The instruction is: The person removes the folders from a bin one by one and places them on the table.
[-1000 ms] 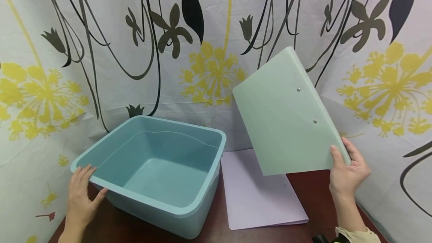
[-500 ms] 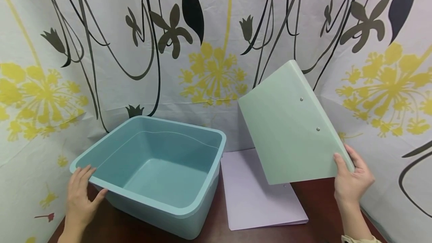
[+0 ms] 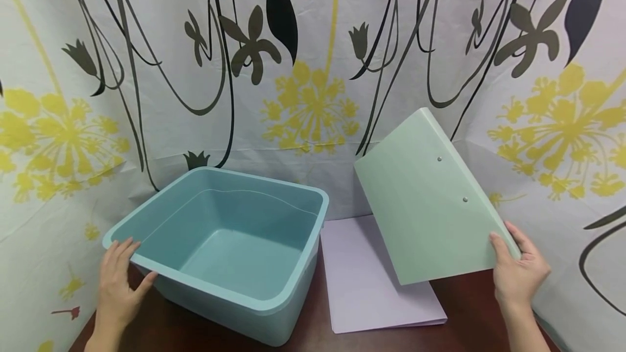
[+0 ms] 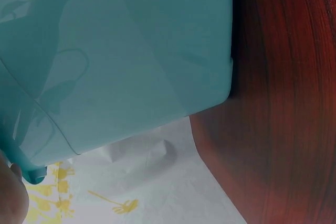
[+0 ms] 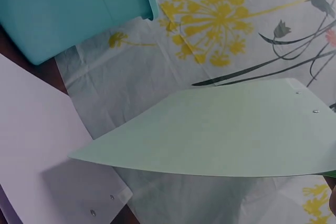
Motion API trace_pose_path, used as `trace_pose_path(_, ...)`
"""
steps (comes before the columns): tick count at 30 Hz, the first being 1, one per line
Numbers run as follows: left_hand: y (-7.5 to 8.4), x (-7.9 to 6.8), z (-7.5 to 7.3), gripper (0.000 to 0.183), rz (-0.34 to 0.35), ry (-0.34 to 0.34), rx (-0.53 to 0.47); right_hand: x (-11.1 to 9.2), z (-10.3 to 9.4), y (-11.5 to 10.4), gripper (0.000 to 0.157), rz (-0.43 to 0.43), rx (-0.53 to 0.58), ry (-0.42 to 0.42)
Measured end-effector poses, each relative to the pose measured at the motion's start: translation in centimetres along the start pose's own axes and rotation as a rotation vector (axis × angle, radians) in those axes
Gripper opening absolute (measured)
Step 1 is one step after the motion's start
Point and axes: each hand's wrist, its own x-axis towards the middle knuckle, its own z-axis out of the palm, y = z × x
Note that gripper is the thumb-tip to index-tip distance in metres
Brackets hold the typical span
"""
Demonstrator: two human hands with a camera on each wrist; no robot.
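Note:
A light green file binder (image 3: 435, 205) is held tilted in the air by my right hand (image 3: 520, 270), thumb on the cover and fingers behind the spine at its lower right corner. Two metal rivets show near the spine. Below it, a lilac file binder (image 3: 376, 292) lies flat on the table, partly covered from view. My left hand (image 3: 117, 281) holds the near left corner of a blue-green plastic tub (image 3: 235, 292), fingers over the rim and thumb on the outer side. In the right wrist view, the green binder (image 5: 226, 135) spans the middle.
The tub stands on a dark red-brown wooden table (image 4: 283, 103), left of the lilac binder. A white cloth with printed flowers (image 3: 313, 107) hangs behind and along both sides. Inside the tub, the bare bottom shows.
My right hand has moved down and slightly right with the green binder, bringing it lower over the lilac one. The left hand and the tub stay where they were.

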Motion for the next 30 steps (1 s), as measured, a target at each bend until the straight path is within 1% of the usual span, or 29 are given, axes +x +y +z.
trace_pose_path(3,0.0,0.0,0.0,0.077,0.0,-0.001,0.001,0.2,-0.2,0.2,0.033,0.02,-0.025,-0.016)
trace_pose_path(9,0.0,0.1,-0.1,0.077,-0.001,-0.012,-0.008,0.4,-0.6,0.7,0.035,0.064,-0.11,-0.055)
trace_pose_path(14,0.0,0.1,-0.1,0.077,0.0,-0.009,-0.01,0.4,-1.1,0.9,0.034,0.113,-0.173,-0.052)
trace_pose_path(17,0.0,0.2,0.0,0.078,0.005,-0.006,-0.012,0.3,-1.3,1.1,0.034,0.119,-0.219,-0.043)
trace_pose_path(22,0.0,0.2,0.0,0.078,0.007,-0.003,-0.014,0.2,-1.7,1.5,0.034,0.14,-0.251,-0.024)
trace_pose_path(25,0.0,0.1,0.0,0.078,0.003,-0.003,-0.012,0.2,-1.9,1.8,0.035,0.155,-0.281,-0.025)
trace_pose_path(30,0.0,0.1,0.0,0.077,0.001,-0.003,-0.01,0.2,-2.2,2.4,0.035,0.179,-0.298,-0.026)
